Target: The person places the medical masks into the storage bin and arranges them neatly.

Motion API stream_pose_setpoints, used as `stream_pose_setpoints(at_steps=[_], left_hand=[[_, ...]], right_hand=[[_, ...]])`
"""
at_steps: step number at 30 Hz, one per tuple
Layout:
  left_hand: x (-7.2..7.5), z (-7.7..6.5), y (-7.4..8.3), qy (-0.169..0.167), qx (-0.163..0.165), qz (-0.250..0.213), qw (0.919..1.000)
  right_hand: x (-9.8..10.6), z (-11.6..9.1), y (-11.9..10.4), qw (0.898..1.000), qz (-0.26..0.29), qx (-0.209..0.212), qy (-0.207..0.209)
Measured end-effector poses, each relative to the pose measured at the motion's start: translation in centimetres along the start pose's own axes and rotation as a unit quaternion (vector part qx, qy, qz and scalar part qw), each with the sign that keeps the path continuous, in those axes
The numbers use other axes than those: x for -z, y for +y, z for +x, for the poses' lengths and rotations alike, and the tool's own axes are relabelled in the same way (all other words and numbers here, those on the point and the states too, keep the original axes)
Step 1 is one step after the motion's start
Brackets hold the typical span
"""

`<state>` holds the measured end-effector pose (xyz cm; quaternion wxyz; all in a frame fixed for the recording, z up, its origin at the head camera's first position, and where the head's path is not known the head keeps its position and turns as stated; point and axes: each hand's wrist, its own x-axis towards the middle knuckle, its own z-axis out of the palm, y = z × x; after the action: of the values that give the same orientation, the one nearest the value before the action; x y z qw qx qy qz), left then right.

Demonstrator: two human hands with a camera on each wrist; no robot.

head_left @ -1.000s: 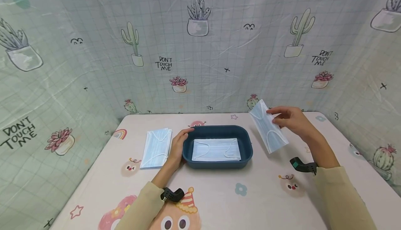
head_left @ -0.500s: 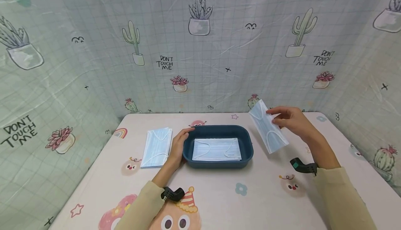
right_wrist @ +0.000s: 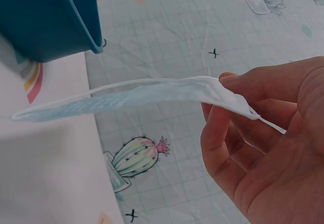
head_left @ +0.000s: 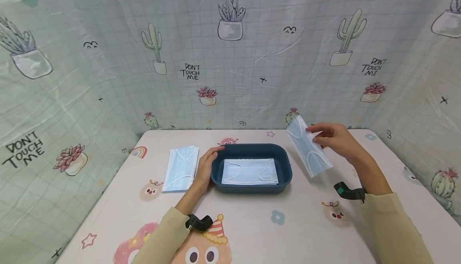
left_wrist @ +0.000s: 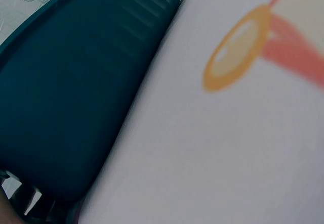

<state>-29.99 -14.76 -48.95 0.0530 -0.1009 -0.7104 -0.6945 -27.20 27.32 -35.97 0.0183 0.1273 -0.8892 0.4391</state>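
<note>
My right hand (head_left: 333, 138) pinches a light-blue pleated face mask (head_left: 309, 148) between thumb and fingers, above the table to the right of a dark teal plastic bin (head_left: 252, 189). In the right wrist view the mask (right_wrist: 121, 100) shows edge-on, its white ear loop along the top. My left hand (head_left: 204, 170) grips the bin's left side, fingertips at the far-left corner of the rim; most of that hand is out of the left wrist view, where the bin wall (left_wrist: 76, 82) fills the left side. Inside the bin lies a face mask (head_left: 249, 172), set crosswise.
A small stack of face masks (head_left: 180, 168) lies just left of my left hand. The printed tablecloth (head_left: 252, 228) covers the table, and a curtain with cactus drawings (head_left: 230, 76) hangs behind and at both sides.
Both hands hold nearly the same place; the mask in my right hand tilts very slightly. The whole scene shifts a few pixels to the right in the head view.
</note>
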Motion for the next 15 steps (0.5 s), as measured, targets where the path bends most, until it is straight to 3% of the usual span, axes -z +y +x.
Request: stream_pose_setpoints(at_steps=[15], left_hand=[[-0.09, -0.12, 0.06, 0.002, 0.0, -0.002, 1.0]], right_hand=[[-0.06, -0.13, -0.46, 1.0, -0.007, 0.007, -0.002]])
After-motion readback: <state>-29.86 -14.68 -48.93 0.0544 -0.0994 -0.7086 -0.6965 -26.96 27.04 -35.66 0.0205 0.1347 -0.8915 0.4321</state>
